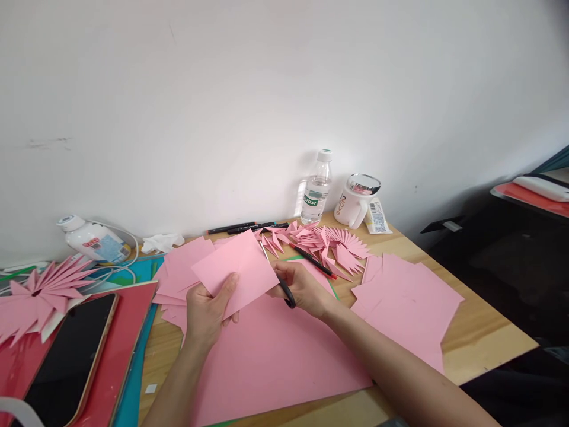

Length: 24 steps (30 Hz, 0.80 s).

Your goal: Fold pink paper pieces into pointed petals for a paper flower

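Note:
My left hand (207, 311) pinches a square of pink paper (242, 267), thumb on top and fingers beneath, holding it tilted above the table. At the paper's right edge, my right hand (302, 287) grips a pair of scissors (287, 293) by the dark handles. One blade shows as a thin light line along that edge; the other is hidden, as is how far the blades are apart. Under both hands lies a large pink sheet (284, 362). Loose pink papers (178, 279) are spread to the left, and more pink squares (404, 302) lie to the right.
Folded pink paper pieces (347, 243) lie along the back beside pens (231, 228), a water bottle (317, 190) and a white mug (353, 201). A black phone (73, 356), a folded pink fan shape (40, 293) and a white bottle (95, 240) occupy the left. The table edge (498, 372) runs at right.

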{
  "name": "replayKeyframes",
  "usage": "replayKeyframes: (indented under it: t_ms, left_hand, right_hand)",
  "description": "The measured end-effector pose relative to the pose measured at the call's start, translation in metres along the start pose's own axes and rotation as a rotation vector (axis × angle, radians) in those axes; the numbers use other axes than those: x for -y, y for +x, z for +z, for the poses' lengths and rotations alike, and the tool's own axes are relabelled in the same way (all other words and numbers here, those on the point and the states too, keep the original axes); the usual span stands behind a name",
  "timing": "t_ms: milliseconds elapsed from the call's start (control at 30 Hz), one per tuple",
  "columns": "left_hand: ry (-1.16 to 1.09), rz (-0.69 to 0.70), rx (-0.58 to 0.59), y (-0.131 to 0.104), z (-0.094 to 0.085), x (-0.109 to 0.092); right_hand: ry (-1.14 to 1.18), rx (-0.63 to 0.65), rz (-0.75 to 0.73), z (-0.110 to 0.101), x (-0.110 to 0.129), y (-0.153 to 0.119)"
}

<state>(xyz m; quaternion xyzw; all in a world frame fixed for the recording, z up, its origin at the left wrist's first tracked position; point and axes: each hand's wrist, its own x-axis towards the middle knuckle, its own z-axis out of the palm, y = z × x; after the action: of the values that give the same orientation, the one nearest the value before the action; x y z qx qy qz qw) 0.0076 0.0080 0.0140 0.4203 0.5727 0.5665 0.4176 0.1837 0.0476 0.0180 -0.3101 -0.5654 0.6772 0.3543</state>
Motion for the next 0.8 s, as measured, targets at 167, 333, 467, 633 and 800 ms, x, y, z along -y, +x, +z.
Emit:
replayKeyframes:
  t_ms: [167, 333, 467, 633, 800]
  left_hand:
    - [-0.002, -0.007, 0.004, -0.0009, 0.0006, -0.0009]
    - [-0.025, -0.019, -0.005, -0.0016, 0.0017, -0.0031]
    - [-0.042, -0.026, 0.001, -0.0005, 0.0007, -0.0008]
    - [-0.058, -0.030, -0.018, 0.0006, 0.0001, 0.0005]
    - [-0.090, -0.036, -0.024, 0.0009, 0.0017, -0.0045]
  right_hand:
    - [-0.009, -0.013, 0.009, 0.0002, 0.0003, -0.0005]
    - [-0.035, -0.049, 0.018, 0.0017, 0.0018, -0.0014]
    - [-0.051, -0.070, 0.034, 0.0033, 0.0034, -0.0019]
    - [-0.029, -0.066, -0.014, 0.0035, 0.0062, -0.0019]
    - [0.012, 0.022, -0.007, 0.0010, 0.0050, -0.0025]
